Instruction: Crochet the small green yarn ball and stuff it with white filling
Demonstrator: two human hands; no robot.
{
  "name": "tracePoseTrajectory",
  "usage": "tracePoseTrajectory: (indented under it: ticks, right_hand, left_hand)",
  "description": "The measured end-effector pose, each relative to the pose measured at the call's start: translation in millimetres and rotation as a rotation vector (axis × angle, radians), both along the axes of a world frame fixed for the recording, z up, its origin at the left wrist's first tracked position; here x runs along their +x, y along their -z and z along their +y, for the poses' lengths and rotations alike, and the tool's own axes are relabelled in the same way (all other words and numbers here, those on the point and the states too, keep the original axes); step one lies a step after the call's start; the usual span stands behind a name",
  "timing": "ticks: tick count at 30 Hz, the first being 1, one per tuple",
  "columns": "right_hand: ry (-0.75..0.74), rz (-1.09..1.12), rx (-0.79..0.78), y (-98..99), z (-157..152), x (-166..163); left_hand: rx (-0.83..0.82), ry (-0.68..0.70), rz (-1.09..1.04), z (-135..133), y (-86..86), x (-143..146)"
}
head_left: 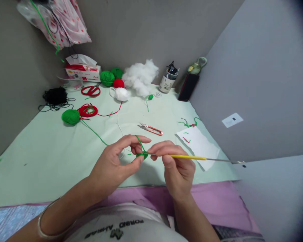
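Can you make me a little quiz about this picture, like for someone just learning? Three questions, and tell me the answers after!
1. Which hand holds the yellow-handled hook?

2. True or false: the orange snips lie on top of the torn white paper.

3. Pick one. What is pinched in the left hand?
A) the red scissors
B) a small green yarn piece
C) the white yarn ball

Key:
1. The right hand.
2. False; they lie on the pale green table cover.
3. B
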State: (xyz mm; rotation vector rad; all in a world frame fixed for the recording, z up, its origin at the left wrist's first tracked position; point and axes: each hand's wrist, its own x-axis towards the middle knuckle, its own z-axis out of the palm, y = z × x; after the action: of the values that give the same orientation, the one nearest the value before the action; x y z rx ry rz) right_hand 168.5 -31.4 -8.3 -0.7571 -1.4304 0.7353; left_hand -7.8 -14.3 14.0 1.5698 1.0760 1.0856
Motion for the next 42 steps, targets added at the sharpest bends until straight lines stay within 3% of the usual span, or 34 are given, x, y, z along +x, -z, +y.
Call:
tracePoseTrajectory:
  ticks: [6, 15, 24, 30, 36, 42]
  right_hand:
    - [-0.052, 0.08, -0.03, 0.5, 1, 1]
    - [-0.009, -0.053, 0.036, 0.2, -2, 2]
    - [0.013, -0.239, 0.208, 3.0, -2, 5]
    - [0.086, -0.26, 0.239, 7.0, -3, 2]
    - [0.135, -0.142, 0.222, 10.4, -2, 0]
    - [0.036, 0.026, 0.066, 6.3, 0, -2]
  left_hand:
    - [-0.009, 0.004, -0.009, -1, -0.1, -1]
    - [0.043, -0.013, 0.022, -1, -3.1, 1]
    - [0.366, -0.071, 0.194, -2, 3.1, 4]
    - [0.537, -0.105, 0.234, -2, 5.0, 4]
    - [0.422, -0.013, 0.134, -3, 7.8, -3]
    - [-0.055, 0.027, -0.088, 3, 13.0, -9]
